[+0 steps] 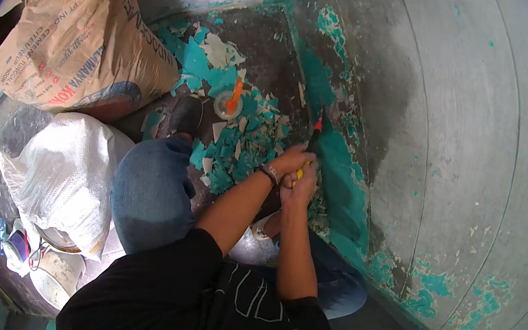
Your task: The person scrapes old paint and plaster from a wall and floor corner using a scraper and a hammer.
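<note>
Slim hand tool [315,134], black and red with yellow at the grip, sits low beside the teal-patched wall [414,130]; its long axis runs away from the wearer, tip pointing forward and slightly right; left hand [288,160] and right hand [302,185] both have fingers curled around it; dark and red lettering covers a brown paper sack [84,33] at left.

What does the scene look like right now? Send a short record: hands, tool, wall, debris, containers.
Left hand: closed around hand tool
Right hand: closed around the same tool
Tool tip: red-ended, over teal paint; contact unclear
Wall: grey, teal mostly low down
Debris: teal and pale flakes
Containers: brown paper sack; white woven sack; round tub with orange implement
</note>
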Action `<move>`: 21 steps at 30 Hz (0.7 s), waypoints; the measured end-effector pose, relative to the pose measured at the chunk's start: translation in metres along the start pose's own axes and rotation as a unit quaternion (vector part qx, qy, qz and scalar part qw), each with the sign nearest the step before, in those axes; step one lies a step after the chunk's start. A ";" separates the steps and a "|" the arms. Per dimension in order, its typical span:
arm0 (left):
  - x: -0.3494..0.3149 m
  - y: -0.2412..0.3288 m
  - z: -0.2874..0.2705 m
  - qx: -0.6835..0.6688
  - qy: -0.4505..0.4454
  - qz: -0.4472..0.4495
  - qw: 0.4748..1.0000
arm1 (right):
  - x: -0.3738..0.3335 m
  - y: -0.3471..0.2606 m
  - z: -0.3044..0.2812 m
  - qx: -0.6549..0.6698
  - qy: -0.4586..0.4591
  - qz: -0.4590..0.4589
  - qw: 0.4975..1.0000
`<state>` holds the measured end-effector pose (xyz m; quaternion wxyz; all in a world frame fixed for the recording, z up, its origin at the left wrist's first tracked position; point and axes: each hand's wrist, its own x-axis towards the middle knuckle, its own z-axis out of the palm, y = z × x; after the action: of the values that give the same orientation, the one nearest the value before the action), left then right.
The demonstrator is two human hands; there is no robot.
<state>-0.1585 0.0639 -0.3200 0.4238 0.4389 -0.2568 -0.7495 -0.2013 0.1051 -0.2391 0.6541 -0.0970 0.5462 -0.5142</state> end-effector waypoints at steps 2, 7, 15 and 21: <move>-0.001 0.025 0.001 -0.024 -0.002 -0.089 0.996 | 0.015 -0.003 -0.002 0.019 -0.021 -0.005 1.000; 0.029 0.012 -0.025 0.054 0.003 -0.076 0.996 | 0.036 0.002 0.013 0.007 -0.016 0.031 0.999; 0.007 0.058 -0.012 -0.173 0.038 -0.147 0.973 | 0.037 -0.016 0.033 -0.008 0.001 0.035 0.999; 0.003 0.070 0.019 -0.313 -0.122 -0.048 0.941 | -0.039 -0.069 0.041 -0.190 -0.118 -0.133 0.966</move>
<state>-0.1476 0.0263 -0.2592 0.4683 0.2013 -0.0377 -0.8595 -0.2026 0.0865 -0.1517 0.6090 -0.3512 0.5352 -0.4683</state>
